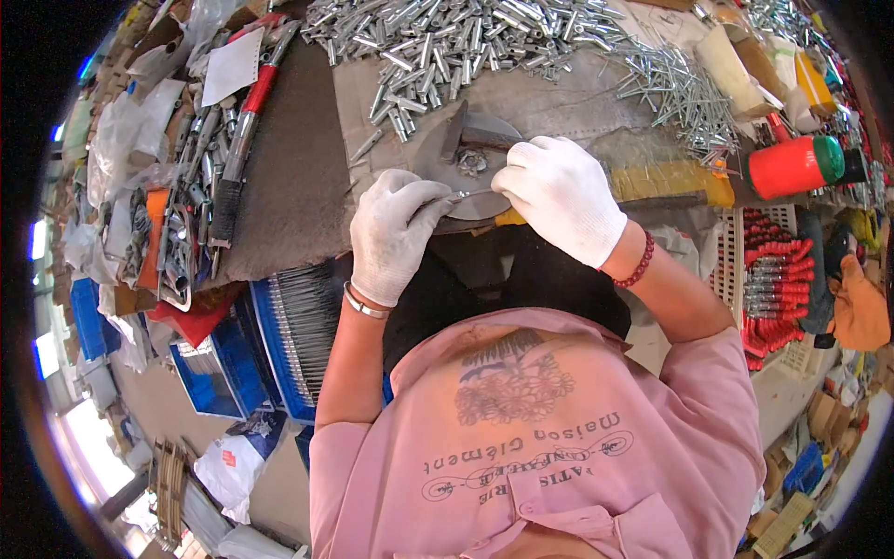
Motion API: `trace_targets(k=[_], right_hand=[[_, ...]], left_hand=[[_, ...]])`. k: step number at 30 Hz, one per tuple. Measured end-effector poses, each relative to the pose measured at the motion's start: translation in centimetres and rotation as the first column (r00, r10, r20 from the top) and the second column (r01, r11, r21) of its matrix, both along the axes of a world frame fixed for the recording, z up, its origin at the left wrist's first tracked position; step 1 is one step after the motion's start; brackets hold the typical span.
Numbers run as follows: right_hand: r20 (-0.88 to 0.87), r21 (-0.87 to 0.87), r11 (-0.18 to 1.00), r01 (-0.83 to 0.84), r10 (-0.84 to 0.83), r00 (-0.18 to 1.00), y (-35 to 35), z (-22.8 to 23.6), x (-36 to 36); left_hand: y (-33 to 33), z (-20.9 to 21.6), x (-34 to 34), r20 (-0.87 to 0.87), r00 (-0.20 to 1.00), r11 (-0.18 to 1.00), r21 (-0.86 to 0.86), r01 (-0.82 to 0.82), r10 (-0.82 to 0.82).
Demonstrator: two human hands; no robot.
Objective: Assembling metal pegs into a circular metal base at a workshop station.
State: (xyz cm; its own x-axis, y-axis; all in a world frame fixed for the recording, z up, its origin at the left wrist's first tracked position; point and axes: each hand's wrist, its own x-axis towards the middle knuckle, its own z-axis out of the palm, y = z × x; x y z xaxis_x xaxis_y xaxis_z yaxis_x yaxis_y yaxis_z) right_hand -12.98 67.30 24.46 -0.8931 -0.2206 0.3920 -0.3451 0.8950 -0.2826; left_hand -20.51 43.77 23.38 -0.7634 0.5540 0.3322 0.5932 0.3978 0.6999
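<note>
Fingers [426, 197] in white knit gloves [563, 191], slim metal rod [462, 196] between.

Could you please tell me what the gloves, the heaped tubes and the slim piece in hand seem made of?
Gloves: likely knitted fabric, matte white, by their soft texture. Heaped tubes: probably metal, glossy silver, by their bright glints. Slim piece: perhaps glossy metal, by its silvery shine.

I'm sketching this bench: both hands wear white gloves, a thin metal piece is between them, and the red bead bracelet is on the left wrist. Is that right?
Not quite: the head view shows the red bead bracelet on the right wrist. The left hand and right hand do wear white gloves, with a thin metal piece between them.
</note>
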Motion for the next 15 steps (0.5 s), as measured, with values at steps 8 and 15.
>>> trace_targets(k=[8,15], right_hand=[[0.016,-0.017,0.997,-0.074,0.074,0.997,-0.1,-0.3,-0.8],[0.014,-0.124,0.894,0.43,-0.432,0.902,7.7,-0.7,-3.1]], left_hand=[[0.1,0.3,0.1,-0.008,1.0,0.999,0.019,0.03,-0.03],[0.3,0.7,0.3,-0.005,1.0,1.0,-0.017,0.018,-0.018]])
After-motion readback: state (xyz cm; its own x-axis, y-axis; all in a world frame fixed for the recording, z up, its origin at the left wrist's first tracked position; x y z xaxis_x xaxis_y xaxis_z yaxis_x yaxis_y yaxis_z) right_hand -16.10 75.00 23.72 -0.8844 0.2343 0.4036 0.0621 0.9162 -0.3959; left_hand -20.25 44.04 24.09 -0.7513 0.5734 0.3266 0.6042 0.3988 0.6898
